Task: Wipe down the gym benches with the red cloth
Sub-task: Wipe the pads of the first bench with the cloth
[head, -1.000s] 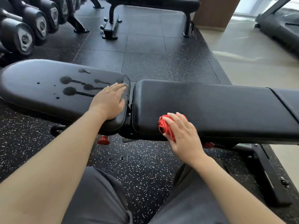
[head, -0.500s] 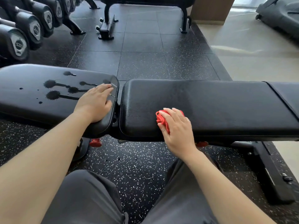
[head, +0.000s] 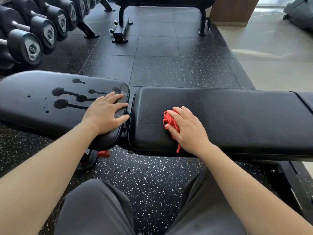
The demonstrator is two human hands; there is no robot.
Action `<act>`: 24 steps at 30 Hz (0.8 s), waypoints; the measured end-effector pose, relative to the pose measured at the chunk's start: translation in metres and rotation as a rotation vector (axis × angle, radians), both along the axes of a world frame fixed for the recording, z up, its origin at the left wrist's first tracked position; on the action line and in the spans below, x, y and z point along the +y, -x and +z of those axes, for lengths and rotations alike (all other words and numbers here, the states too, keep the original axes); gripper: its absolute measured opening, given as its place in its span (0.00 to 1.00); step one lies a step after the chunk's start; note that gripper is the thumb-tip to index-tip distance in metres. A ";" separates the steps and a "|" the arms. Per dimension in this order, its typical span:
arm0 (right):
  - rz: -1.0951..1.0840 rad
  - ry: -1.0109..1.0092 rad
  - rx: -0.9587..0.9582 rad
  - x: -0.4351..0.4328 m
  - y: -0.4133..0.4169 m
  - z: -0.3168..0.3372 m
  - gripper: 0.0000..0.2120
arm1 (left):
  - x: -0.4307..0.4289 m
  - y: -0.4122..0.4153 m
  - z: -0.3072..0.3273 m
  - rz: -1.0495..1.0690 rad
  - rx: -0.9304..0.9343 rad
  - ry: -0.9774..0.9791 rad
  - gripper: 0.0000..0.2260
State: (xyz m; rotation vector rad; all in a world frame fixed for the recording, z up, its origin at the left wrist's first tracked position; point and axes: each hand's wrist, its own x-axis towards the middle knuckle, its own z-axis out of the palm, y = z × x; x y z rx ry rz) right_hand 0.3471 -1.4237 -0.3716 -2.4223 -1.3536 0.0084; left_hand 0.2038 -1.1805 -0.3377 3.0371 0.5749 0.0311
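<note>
- Head view, item 1: right hand (head: 188, 131), at about 5 o'clock from frame centre; fingers spread and pressing the red cloth (head: 170, 122) flat onto the long pad (head: 228, 116) near its front edge. A loose strand of cloth trails past the heel of the palm.
- Item 2: left hand (head: 106, 112), at 9 o'clock from the cloth; open, palm down, holding nothing, resting on the right end of the seat pad (head: 42, 102), just beside the gap between the two pads.
- Item 3: dark liquid splats (head: 67, 99) with run-off streaks on the seat pad, at 9 o'clock from the left hand; untouched by the cloth.
- Item 4: dumbbell rack (head: 33, 34) at 10 o'clock; second bench frame (head: 122, 26) at 12 o'clock; both well apart from the hands.
- Step judged in hand: wiping the long pad, near its left end.
- Next move, as a judgement: carry the cloth across the gap toward 9 o'clock, lift the bracing left hand clear, and press firmly through the streaks.
</note>
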 end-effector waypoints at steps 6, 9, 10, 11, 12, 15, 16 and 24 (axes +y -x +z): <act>-0.072 0.018 0.003 0.047 -0.061 0.002 0.24 | -0.003 0.000 -0.001 0.019 -0.047 0.002 0.22; -0.099 0.002 0.017 0.057 -0.070 0.004 0.24 | -0.004 0.000 0.001 0.024 -0.054 0.008 0.23; -0.107 -0.002 0.025 0.055 -0.067 0.005 0.24 | -0.004 0.000 0.001 0.025 -0.054 0.007 0.23; -0.108 -0.005 0.032 0.051 -0.062 0.005 0.24 | -0.003 0.000 0.001 0.026 -0.055 0.008 0.23; -0.098 -0.012 0.039 0.045 -0.054 0.006 0.24 | -0.003 0.000 0.001 0.027 -0.059 0.011 0.22; -0.018 -0.060 0.026 0.027 -0.021 0.005 0.25 | -0.002 0.000 0.001 0.028 -0.080 0.014 0.22; 0.005 -0.072 0.018 0.022 -0.010 0.004 0.26 | -0.002 -0.001 0.001 0.027 -0.088 0.011 0.22; -0.009 -0.024 0.057 0.063 -0.033 0.004 0.22 | -0.005 0.000 0.003 0.032 -0.101 0.022 0.22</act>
